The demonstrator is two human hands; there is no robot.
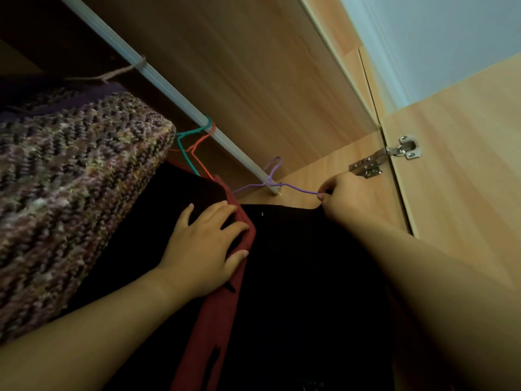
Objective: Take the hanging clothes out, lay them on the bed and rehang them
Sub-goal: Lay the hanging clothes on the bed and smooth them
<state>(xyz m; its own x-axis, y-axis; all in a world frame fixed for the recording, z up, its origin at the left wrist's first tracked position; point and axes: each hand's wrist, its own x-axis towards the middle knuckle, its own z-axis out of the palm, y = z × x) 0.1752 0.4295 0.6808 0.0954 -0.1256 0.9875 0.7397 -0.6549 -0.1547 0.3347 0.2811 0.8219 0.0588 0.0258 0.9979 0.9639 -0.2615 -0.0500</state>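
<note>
1. Your right hand (342, 197) reaches to the right end of the white rail (174, 88). Its grip pinches the wire arm of the purple hanger (298, 189), whose hook stands at that rail end.
2. The black garment (304, 277) hangs below that hanger, near the wooden side panel (324, 170).
3. Your left hand (203, 249) lies flat, grip spread, against dark cloth and the red garment (222, 320).
4. Further left, a teal hanger (183, 153) and an orange hanger (201, 141) hook the rail beside a knitted garment (70, 179).

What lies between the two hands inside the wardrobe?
In the head view, the black garment below the purple hanger fills the gap between left hand and right hand; an edge of the red garment lies under the left fingertips.
</note>
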